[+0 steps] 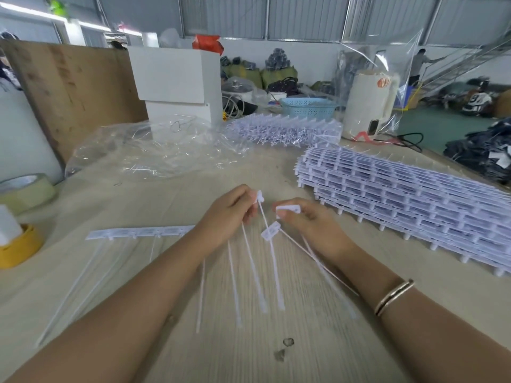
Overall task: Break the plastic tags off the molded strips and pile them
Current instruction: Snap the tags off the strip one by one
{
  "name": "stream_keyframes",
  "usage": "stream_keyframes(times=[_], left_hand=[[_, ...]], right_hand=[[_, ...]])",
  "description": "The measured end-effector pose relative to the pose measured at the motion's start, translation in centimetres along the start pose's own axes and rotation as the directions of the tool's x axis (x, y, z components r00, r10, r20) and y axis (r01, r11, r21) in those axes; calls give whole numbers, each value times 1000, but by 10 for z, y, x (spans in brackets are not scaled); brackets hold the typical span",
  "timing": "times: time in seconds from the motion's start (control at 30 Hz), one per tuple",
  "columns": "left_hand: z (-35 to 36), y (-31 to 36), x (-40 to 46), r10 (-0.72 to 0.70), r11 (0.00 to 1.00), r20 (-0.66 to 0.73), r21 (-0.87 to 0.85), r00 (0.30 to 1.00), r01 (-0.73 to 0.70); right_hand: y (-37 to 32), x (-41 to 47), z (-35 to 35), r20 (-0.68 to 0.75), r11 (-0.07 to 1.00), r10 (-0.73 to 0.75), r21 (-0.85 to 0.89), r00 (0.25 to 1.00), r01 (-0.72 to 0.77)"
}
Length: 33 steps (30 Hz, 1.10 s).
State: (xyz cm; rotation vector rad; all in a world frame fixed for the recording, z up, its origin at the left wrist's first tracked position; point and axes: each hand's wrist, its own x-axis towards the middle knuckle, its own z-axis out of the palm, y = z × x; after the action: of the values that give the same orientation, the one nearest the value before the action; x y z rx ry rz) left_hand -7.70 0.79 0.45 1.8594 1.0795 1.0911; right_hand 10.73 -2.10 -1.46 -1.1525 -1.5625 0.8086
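Note:
My left hand (228,207) grips the right end of a white molded strip (138,233) that stretches left across the table, with long thin tails hanging toward me. A tag head (260,196) sticks up from its fingers. My right hand (307,218) pinches a white plastic tag (287,209) by its flat head. Another tag head (270,230) hangs between the two hands, its tails (276,275) fanning down over the tabletop.
A thick stack of molded strips (401,194) lies at the right. More bundled strips (282,129) sit behind, beside crumpled clear plastic (154,150). Tape rolls (25,189) and a yellow roll (19,247) stand at the left edge. A white box (177,78) and a blue basket (307,106) stand behind.

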Motion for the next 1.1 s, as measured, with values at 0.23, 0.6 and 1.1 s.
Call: stream_keyframes(times=[0.23, 0.6, 1.1], left_hand=[[8, -10, -3, 71, 928, 67, 361, 995, -90], [13, -4, -8, 119, 846, 92, 511, 989, -149], [13, 5, -6, -99, 995, 36, -2, 994, 100]], right_hand=[[7, 8, 4, 0, 837, 16, -548, 1000, -13], [-1, 3, 1, 33, 981, 15, -193, 999, -8], [-12, -2, 8, -30, 995, -97, 21, 995, 97]])
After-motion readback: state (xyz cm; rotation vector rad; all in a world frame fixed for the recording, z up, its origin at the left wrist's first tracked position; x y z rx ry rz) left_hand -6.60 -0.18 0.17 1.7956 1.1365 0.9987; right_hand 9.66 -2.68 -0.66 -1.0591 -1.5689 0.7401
